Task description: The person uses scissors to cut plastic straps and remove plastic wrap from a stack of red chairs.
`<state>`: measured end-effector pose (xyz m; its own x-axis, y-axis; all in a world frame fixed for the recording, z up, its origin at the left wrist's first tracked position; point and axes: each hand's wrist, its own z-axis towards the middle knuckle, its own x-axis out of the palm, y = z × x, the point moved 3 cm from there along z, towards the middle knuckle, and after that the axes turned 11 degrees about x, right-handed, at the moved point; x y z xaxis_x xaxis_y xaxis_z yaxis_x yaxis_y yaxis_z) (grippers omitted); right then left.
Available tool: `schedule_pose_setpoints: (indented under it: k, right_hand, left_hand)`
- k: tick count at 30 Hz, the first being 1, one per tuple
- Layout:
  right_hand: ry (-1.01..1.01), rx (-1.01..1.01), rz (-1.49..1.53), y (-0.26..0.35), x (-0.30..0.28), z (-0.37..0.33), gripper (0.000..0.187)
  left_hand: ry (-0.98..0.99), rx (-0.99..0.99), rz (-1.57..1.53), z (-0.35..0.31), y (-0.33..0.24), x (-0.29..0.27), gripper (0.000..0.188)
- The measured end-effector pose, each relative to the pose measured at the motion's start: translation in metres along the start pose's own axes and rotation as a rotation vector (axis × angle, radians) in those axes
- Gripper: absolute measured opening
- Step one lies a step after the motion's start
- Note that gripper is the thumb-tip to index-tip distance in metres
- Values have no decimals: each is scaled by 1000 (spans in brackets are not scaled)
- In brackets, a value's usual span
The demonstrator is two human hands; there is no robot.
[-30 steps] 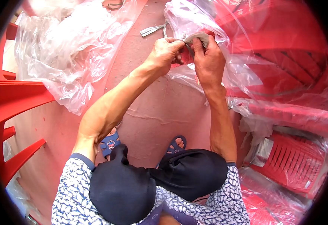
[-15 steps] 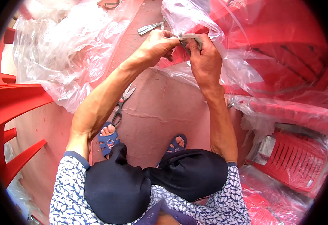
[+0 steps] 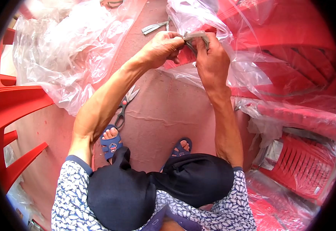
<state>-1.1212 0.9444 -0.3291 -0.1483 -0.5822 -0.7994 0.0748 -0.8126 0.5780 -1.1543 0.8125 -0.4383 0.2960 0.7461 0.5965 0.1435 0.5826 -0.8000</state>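
Note:
Both hands meet at the upper middle, working on a flat grey-green strip of plastic tie. My left hand is closed, thumb and forefinger pinching the strip at a knot-like spot. Round the other part of the strip, which bends into a loop, my right hand has its fingers wrapped. Just behind them clear plastic film is bunched over red plastic chairs; whether the strip goes round the film is hidden. Another piece of strip lies on the floor beyond my left hand.
Open scissors lie on the reddish floor by my left sandal. A heap of clear film spreads at far left. A red chair stands at left; wrapped red plastic chair parts lie at right.
My right hand has shifted slightly to the right, and the strip's loop between the hands looks wider. My left hand has barely moved and keeps its pinch.

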Motion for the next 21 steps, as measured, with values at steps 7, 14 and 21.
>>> schedule_pose_setpoints:
  k: [7,14,21]
  right_hand:
    - [-33,24,-3,-8,6,4,21]
    - [-36,78,29,-8,7,5,27]
    - [-53,-25,47,-11,9,7,20]
  left_hand:
    - [4,325,652,-5,-8,7,27]
    - [-71,232,490,-22,2,8,28]
    - [-275,775,1065,-22,0,23,15]
